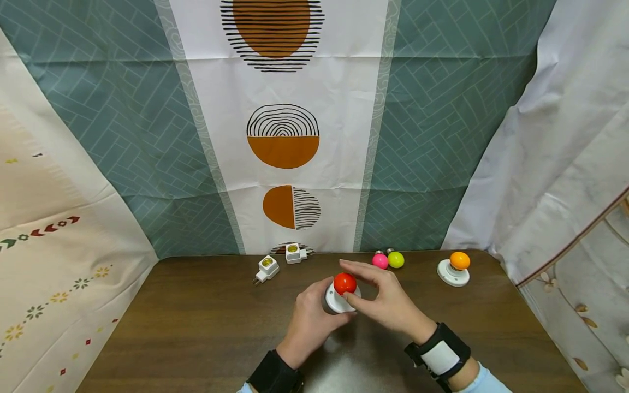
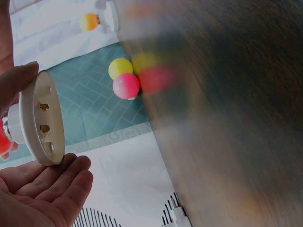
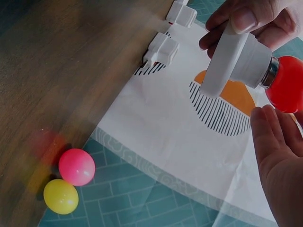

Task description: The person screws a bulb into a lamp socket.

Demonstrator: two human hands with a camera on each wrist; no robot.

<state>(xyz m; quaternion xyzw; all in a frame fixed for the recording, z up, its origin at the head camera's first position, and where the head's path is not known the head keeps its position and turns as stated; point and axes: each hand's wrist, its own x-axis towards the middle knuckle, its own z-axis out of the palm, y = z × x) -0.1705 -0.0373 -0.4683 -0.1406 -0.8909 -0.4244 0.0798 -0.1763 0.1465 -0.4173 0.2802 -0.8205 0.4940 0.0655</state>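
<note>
My left hand (image 1: 310,319) grips a round white lamp holder (image 1: 339,301) by its rim, thumb on one side and fingers on the other. A red light bulb (image 1: 345,283) sits in its socket, a band of metal showing at the neck in the right wrist view. My right hand (image 1: 380,297) is around the red bulb, thumb at its near side and fingertips at its far side. The lamp holder is raised above the table and tilted; its hollow underside with brass screws (image 2: 44,128) faces the left wrist camera.
Two white plug-in sockets (image 1: 267,268) lie on the brown table (image 1: 206,322) toward the back. A pink bulb (image 1: 380,260) and a yellow-green bulb (image 1: 396,259) lie together near the back edge. At right stands another white holder (image 1: 452,275) with an orange bulb (image 1: 460,260). Fabric hangs behind.
</note>
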